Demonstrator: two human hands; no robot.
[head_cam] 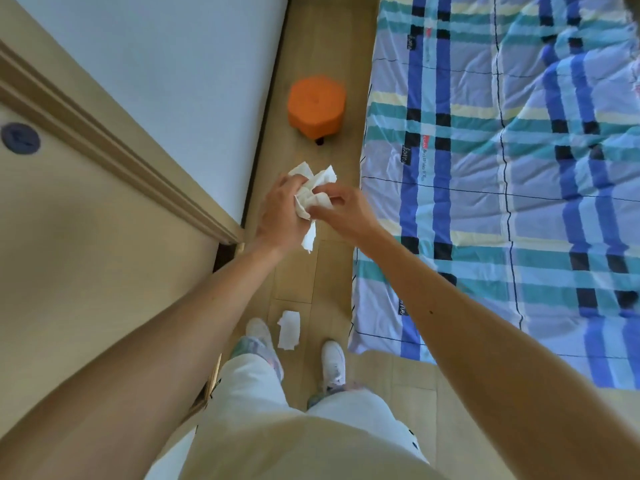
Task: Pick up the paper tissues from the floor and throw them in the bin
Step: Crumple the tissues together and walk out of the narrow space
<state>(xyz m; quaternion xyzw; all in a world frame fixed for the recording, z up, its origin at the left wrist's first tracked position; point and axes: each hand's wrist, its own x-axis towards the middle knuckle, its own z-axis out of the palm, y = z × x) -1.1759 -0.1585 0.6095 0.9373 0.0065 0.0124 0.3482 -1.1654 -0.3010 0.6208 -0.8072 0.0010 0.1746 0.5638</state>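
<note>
The left hand (pixel 277 211) is curled around a crumpled wad of paper tissues (pixel 313 195), and the right hand (pixel 343 209) pinches the wad's edge from the other side, both held out above the wooden floor (pixel 329 271). A loose strip hangs below the wad; tucking it in and squeezing the bundle tight into one hand would free the other for the flat tissue (pixel 289 330) lying between the person's shoes. No bin is clearly visible; an orange stool (pixel 317 105) stands ahead beside the plaid bedspread (pixel 502 168).

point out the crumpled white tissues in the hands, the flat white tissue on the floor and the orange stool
crumpled white paper tissues (pixel 313 197), head view, middle of the wad
flat white paper tissue (pixel 289 330), head view, its centre
orange hexagonal stool (pixel 317 103), head view, seat top
</note>
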